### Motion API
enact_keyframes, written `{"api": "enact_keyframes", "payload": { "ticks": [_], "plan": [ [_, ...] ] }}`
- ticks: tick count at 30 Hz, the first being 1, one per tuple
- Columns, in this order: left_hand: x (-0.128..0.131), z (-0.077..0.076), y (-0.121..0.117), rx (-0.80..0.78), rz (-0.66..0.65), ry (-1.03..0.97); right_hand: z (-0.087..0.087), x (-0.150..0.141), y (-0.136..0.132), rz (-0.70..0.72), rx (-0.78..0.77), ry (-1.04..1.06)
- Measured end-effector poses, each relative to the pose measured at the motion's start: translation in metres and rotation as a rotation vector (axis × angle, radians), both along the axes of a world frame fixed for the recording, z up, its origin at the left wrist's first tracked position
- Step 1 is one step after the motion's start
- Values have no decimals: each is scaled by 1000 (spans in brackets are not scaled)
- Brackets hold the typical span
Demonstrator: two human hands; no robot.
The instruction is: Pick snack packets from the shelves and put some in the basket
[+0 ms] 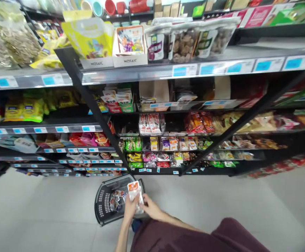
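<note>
Low in the view, my left hand (pixel 131 204) is closed on small white snack packets (pixel 133 187), the front one with an orange-red panel. My right hand (pixel 151 207) is at their right side, its fingers pinched against the white packets. Both hands are over the right part of a dark grey shopping basket (pixel 99 204) on the floor. Several small snack packets (pixel 117 200) lie inside the basket. My forearms and the hands cover part of its right end.
Black shelves (pixel 168 171) of packaged snacks stand ahead. Small packets fill the lower trays (pixel 164 144). Clear plastic jars (pixel 184 42) and a yellow bag (pixel 89 38) stand on the top shelf. Grey tiled floor (pixel 68 206) surrounds the basket. A dark post (pixel 94 115) slants between shelf sections.
</note>
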State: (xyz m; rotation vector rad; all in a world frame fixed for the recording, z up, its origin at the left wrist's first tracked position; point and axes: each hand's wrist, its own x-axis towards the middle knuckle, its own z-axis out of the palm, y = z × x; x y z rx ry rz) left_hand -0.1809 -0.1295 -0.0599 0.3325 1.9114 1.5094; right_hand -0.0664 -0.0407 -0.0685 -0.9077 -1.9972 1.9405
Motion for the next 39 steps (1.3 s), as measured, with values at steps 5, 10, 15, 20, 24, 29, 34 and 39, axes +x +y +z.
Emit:
{"api": "enact_keyframes", "payload": {
  "ticks": [5, 10, 15, 20, 24, 29, 34, 39],
  "plan": [
    [84, 29, 77, 237, -95, -209, 34, 77, 65, -196, -1, 95],
    [170, 32, 99, 395, -41, -567, 48, 159, 93, -326, -69, 112],
    [199, 36, 82, 353, -222, -556, 39, 205, 79, -460, -134, 135],
    [195, 46, 56, 273, -261, -531, 51, 207, 74, -344, -130, 118],
    [193, 51, 46, 270, -126, -470, 66, 191, 85, -168, -147, 153],
    [187, 57, 43, 299, 110, -339, 77, 175, 79, -192, -211, 215],
    [172, 73, 41, 314, 195, -237, 77, 187, 71, -355, -190, 292],
    [163, 86, 34, 307, 219, -206, 66, 211, 79, -442, -93, 234]
  ]
}}
